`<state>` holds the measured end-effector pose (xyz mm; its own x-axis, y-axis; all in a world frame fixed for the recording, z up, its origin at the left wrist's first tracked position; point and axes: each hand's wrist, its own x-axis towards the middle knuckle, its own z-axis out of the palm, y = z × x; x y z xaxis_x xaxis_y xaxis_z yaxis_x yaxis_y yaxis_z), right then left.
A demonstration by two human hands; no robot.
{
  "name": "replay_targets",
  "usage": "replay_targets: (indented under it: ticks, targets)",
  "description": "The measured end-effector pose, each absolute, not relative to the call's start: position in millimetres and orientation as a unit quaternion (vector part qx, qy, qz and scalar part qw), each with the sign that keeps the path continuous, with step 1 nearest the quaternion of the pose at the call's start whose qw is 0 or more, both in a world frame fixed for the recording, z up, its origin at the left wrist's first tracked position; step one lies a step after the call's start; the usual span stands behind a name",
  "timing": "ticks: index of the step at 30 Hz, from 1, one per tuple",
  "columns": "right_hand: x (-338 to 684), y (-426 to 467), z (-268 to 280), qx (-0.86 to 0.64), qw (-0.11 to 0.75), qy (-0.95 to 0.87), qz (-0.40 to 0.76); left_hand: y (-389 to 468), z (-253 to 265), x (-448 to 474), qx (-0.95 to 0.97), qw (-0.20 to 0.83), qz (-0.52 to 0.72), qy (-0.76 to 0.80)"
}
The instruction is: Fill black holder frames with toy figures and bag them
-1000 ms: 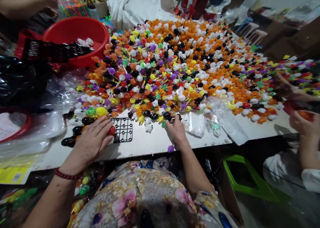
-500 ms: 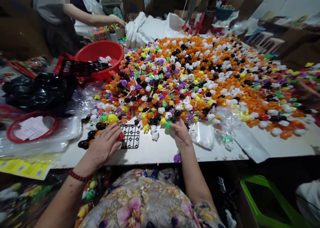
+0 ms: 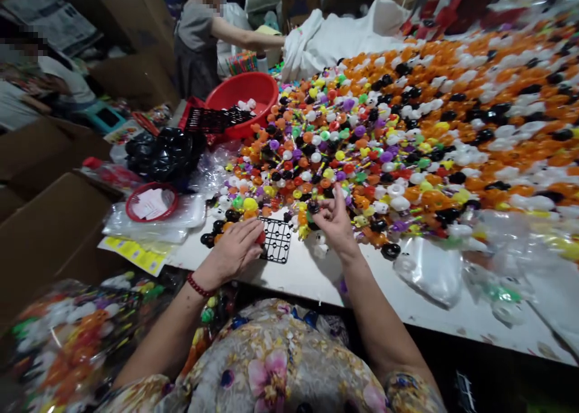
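My left hand [image 3: 235, 250] lies with fingers stretched over the left side of a black plastic grid [image 3: 277, 239]. Beneath its fingertips shows a red toy piece [image 3: 261, 237]. Black and orange toy heads [image 3: 219, 226] sit just beyond and left of it. My right hand [image 3: 335, 225] is at the near edge of a heap of small plastic toys [image 3: 325, 154]. Its thumb and fingers close around a small black toy [image 3: 313, 207], partly hidden. White toy heads [image 3: 320, 246] lie on the table below that hand.
A red basin [image 3: 257, 87] with black grids stands at the back left. Nearer are a black plastic bag [image 3: 165, 154] and a red basket [image 3: 152, 202] of paper slips. Clear bags [image 3: 429, 268] lie on the right. Another person [image 3: 196, 39] reaches across behind.
The view has swung left, bringing boxes and another person into sight. My right hand has moved from a green piece to a black toy. My left hand stays on the grid.
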<state>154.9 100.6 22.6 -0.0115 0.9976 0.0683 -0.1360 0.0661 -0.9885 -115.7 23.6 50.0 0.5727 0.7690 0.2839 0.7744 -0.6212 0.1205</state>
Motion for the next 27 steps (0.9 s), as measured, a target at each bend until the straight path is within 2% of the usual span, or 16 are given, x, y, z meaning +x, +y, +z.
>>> replay_targets:
  ticks: [6, 14, 19, 27]
  targets:
    - [104.7, 105.5, 13.4, -0.439, 0.425, -0.511, 0.605, 23.7, 51.0, -118.9, -0.885, -0.022, -0.159, -0.438]
    - [66.1, 119.0, -9.4, -0.463, 0.289, -0.672, 0.501, 26.1, 49.7, -121.7, -0.890, -0.048, -0.168, -0.421]
    - [63.0, 124.0, -8.5, -0.450, 0.257, -0.723, 0.456, 25.6, 51.5, -122.7, -0.889, -0.053, -0.176, -0.419]
    - [67.8, 128.4, -2.8, -0.449, 0.262, -0.715, 0.468, 25.2, 57.6, -122.8, -0.888, -0.065, -0.160, -0.426]
